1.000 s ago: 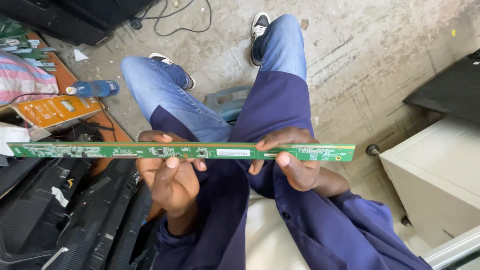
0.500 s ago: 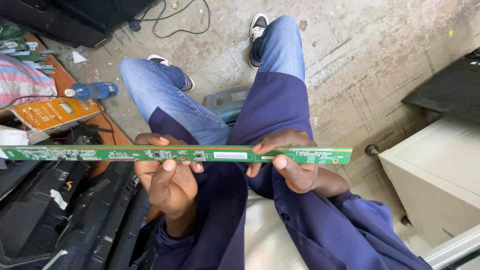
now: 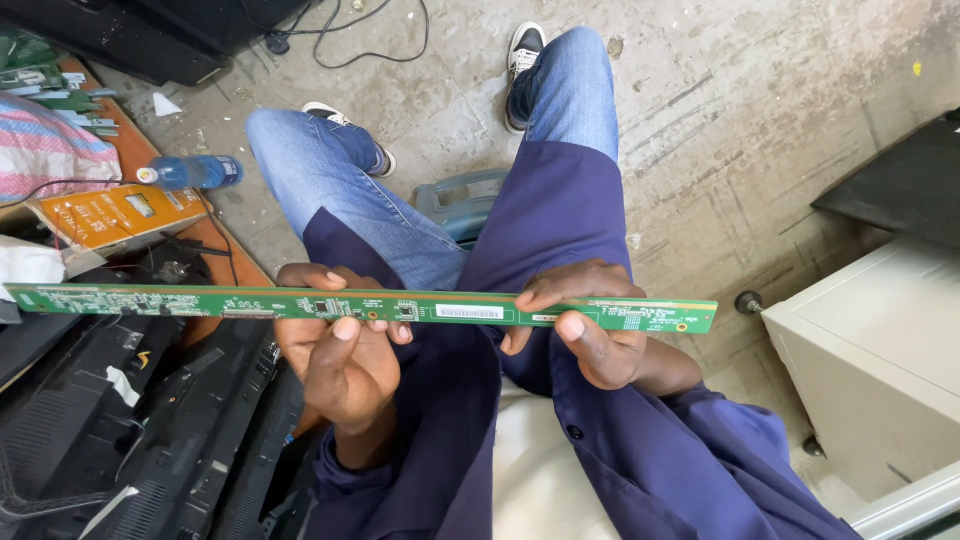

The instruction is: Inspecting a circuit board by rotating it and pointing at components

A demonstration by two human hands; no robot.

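Observation:
A long, narrow green circuit board (image 3: 200, 303) lies level across the view in front of me, with small chips and a white label strip on its face. My left hand (image 3: 335, 360) grips it near the middle, thumb on the front face and fingers behind. My right hand (image 3: 590, 335) pinches it nearer its right end, thumb underneath and fingers over the top edge. Below the board are my blue jeans and dark blue coat sleeves.
Black flat panels (image 3: 110, 430) lie at lower left. An orange circuit board (image 3: 115, 215), a blue plastic bottle (image 3: 195, 172) and striped cloth (image 3: 45, 150) sit at upper left. A white cabinet (image 3: 880, 350) stands at right. A grey-blue case (image 3: 465, 205) rests on the concrete floor between my legs.
The board has drifted slightly lower and to the left in view; both hands keep the same grip.

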